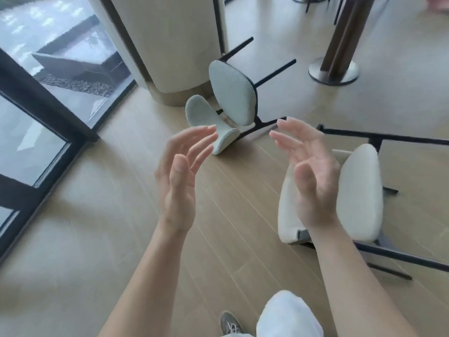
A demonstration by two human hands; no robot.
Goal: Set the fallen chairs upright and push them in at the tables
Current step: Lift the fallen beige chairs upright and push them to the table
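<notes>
- Two chairs are down on the wood floor (97,239) in the head view. The pale green chair (232,93) lies on its side just beside the round column (170,45), legs pointing toward the table pedestal (345,40).
- The cream chair (359,193) is tipped over on the right, dark legs sticking out sideways.
- The left hand (179,181) and right hand (313,181) are both up, palms facing each other, fingers loose, holding nothing.
- A shoe (229,322) and a white trouser leg (289,314) show at the bottom.
</notes>
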